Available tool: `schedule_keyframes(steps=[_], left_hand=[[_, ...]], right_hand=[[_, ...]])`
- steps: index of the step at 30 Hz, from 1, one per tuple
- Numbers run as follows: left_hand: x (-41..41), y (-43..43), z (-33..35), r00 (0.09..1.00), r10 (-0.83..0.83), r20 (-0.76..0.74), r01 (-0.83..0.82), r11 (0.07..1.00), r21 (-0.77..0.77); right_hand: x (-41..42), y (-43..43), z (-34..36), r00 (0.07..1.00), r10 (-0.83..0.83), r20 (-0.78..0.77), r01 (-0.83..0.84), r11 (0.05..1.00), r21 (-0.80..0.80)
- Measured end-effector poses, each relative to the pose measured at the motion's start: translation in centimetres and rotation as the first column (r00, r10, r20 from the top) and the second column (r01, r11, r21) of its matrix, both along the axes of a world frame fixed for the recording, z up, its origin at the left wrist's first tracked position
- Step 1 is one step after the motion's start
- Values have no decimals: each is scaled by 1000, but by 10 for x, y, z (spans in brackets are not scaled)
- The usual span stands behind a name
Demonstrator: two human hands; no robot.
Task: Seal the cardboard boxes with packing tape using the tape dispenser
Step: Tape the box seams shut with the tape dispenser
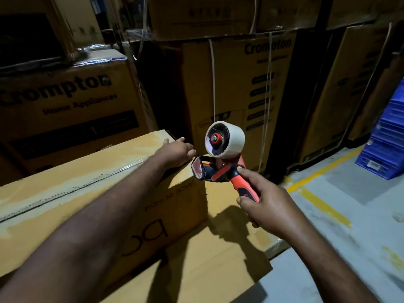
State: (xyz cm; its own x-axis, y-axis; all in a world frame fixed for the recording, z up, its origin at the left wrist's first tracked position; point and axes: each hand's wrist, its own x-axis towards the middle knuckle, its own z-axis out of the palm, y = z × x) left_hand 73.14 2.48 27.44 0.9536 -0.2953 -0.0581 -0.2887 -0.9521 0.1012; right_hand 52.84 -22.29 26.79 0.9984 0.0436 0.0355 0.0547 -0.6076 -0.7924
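A closed cardboard box (65,193) lies in front of me, a strip of clear tape running along its top seam. My left hand (175,152) rests on the box's far right top corner, its fingers reaching over the edge. My right hand (262,202) grips the red and black handle of the tape dispenser (218,169), held in the air just right of that corner. The roll of pale tape (227,138) sits on top of the dispenser. The dispenser's front blade end points at my left hand.
Flattened cardboard (207,270) lies on the floor under the box. Tall stacks of printed cartons (240,88) stand close behind and to the left. Blue plastic crates (387,138) are stacked at the right, beside yellow floor lines (321,202) on grey concrete.
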Motion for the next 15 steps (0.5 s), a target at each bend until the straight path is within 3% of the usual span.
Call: schedule_keyframes(steps=[2, 4, 5, 8, 15], left_hand=[[-15, -7, -4, 996, -54, 66, 60, 995, -84], [-31, -8, -11, 996, -85, 25, 89, 947, -308], [-35, -5, -14, 996, -89, -1, 83, 935, -345], [-36, 1, -12, 997, -70, -44, 57, 965, -257], [-34, 0, -10, 997, -33, -64, 12, 955, -298]], right_hand=[[0, -2, 0, 1000, 4, 4, -4, 1000, -1], [1, -5, -2, 1000, 5, 11, -5, 1000, 0], [2, -5, -3, 1000, 4, 12, -5, 1000, 13], [0, 0, -8, 1000, -1, 21, 0, 999, 48], [-13, 4, -26, 996, 13, 90, -10, 999, -39]])
